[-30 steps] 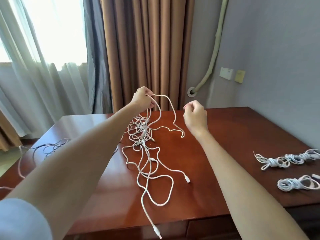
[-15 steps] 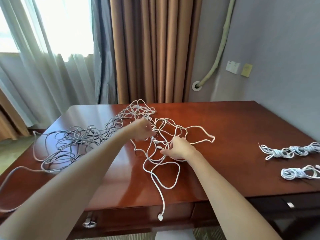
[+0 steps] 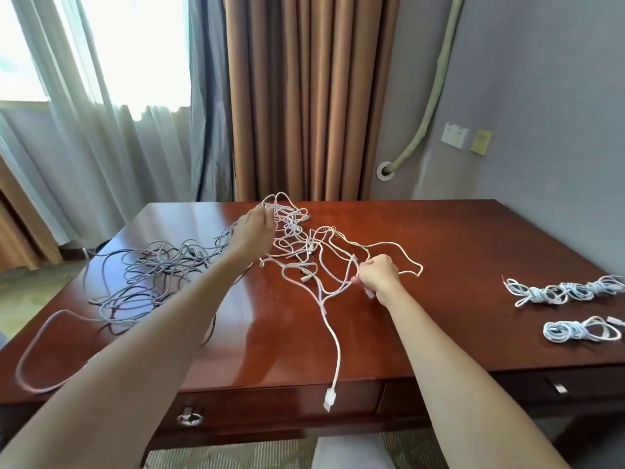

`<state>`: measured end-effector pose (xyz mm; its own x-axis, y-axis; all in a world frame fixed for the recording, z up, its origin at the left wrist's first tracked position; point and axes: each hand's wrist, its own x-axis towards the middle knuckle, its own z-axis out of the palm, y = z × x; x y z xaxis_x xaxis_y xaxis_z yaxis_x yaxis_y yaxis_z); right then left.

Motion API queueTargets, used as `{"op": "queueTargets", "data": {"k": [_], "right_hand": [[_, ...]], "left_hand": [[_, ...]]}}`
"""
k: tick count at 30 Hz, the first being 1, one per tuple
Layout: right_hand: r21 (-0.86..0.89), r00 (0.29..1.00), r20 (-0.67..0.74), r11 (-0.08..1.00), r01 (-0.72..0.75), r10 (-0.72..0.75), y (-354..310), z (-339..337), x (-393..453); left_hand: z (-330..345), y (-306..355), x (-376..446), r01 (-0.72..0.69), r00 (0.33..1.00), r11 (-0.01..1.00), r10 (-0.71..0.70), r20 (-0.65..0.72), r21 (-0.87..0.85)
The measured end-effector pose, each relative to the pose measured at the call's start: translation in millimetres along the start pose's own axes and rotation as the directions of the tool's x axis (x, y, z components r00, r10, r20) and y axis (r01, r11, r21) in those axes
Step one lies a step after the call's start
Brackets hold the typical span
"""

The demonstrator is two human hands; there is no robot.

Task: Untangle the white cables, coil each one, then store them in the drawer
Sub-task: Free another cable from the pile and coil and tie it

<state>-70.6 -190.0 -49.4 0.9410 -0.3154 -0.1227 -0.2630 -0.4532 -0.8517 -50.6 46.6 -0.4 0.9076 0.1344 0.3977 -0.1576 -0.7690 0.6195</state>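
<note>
White plug (image 3: 328, 399) on a single lead hangs nearest you, dangling over the front edge of the desk (image 3: 473, 333) in front of the drawer (image 3: 280, 406); the drawer is closed, its round pull (image 3: 190, 418) low to the left. Follow that lead up onto the polished red-brown top and it runs into the tangle of white cables (image 3: 311, 255) at the middle of the desk; your right hand (image 3: 377, 277) sits at the tangle's near right side, fingers curled tight and pinching a strand or two, with a loop trailing off past it to the right. Your left hand (image 3: 255, 230) reaches farther, to the back left of the tangle, fingers bent round a bunch of strands and lifting them a little off the wood. Left of your left arm a second heap, of grey cables (image 3: 148, 275), sprawls across the desk; one long loop of it swings toward the near left corner. Well apart on the right lie two coiled white cables; the nearer coil (image 3: 580, 330) lies close to the edge, and the farther coil (image 3: 568, 291) just behind it. Beyond the desk hang brown curtains (image 3: 304, 96) and sheer ones by the window.
</note>
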Motion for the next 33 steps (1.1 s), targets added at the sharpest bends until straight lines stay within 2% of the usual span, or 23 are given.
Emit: {"op": "queueTargets", "data": {"k": [3,6,9,12,13,16,18,19,21,23,24,26,28,29,31,33], "right_hand": [[0.046,0.999,-0.037,0.999,0.025,-0.023,-7.4,-1.7,-9.8],[-0.007,0.987,-0.020,0.987,0.161,-0.161,-21.5,1.9,-18.5],[-0.036,0.950,0.211,0.970,0.242,-0.230,-38.3,3.9,-40.6],[-0.026,0.856,0.455,0.958,0.287,-0.245,-47.8,5.3,-63.0],[0.045,0.817,0.518,0.962,0.270,-0.253,-50.0,6.8,-68.4],[0.328,0.712,0.636,0.940,0.098,-0.296,-62.6,8.8,-84.5],[0.391,0.673,0.640,0.911,0.132,-0.372,-71.5,7.7,-92.2],[0.381,0.665,0.612,0.897,0.226,-0.427,-74.6,7.4,-93.4],[0.316,0.684,0.508,0.852,0.417,-0.523,-80.7,6.8,-92.2],[0.289,0.736,0.382,0.828,0.480,-0.560,-90.7,3.9,-89.0],[0.301,0.764,0.342,0.834,0.463,-0.548,-97.5,1.1,-88.3],[0.413,0.816,0.327,0.849,0.330,-0.476,-114.0,-7.0,-86.6],[0.571,0.830,0.370,0.807,0.150,-0.416,-131.5,-18.4,-86.4],[0.617,0.823,0.387,0.780,0.104,-0.416,-139.7,-23.9,-86.2],[0.616,0.807,0.393,0.778,0.126,-0.442,-152.5,-32.8,-86.2],[0.527,0.793,0.381,0.816,0.236,-0.475,-160.6,-40.4,-87.4]], "left_hand": [[-21.5,10.3,5.9,-0.011,0.997,0.996,0.005,-0.073,-0.089],[-41.9,20.3,12.9,-0.049,0.989,0.961,0.009,-0.147,-0.273],[-59.1,33.6,15.3,-0.047,0.988,0.901,-0.022,-0.154,-0.430],[-76.1,53.2,10.7,-0.044,0.988,0.822,-0.047,-0.145,-0.568],[-81.5,58.8,9.1,-0.043,0.989,0.792,-0.051,-0.136,-0.609],[-96.7,69.6,4.6,-0.044,0.995,0.712,-0.028,-0.091,-0.701],[-105.6,77.1,2.0,-0.034,0.997,0.660,-0.024,-0.067,-0.751],[-110.0,81.8,0.4,-0.023,0.998,0.638,-0.034,-0.058,-0.770],[-117.1,90.0,-2.8,-0.003,0.998,0.605,-0.042,-0.036,-0.796],[-123.1,95.3,-9.7,0.021,1.000,0.589,-0.019,0.012,-0.808],[-125.3,96.4,-13.4,0.039,0.999,0.581,-0.013,0.039,-0.813],[-126.5,96.0,-20.0,0.097,0.995,0.572,-0.033,0.095,-0.815],[-124.5,94.0,-25.9,0.175,0.984,0.605,-0.077,0.162,-0.777],[-122.8,93.5,-29.7,0.217,0.974,0.629,-0.088,0.209,-0.747],[-118.2,91.2,-36.4,0.309,0.933,0.644,-0.061,0.356,-0.699],[-113.1,91.2,-43.0,0.392,0.875,0.595,-0.006,0.484,-0.701]]}}
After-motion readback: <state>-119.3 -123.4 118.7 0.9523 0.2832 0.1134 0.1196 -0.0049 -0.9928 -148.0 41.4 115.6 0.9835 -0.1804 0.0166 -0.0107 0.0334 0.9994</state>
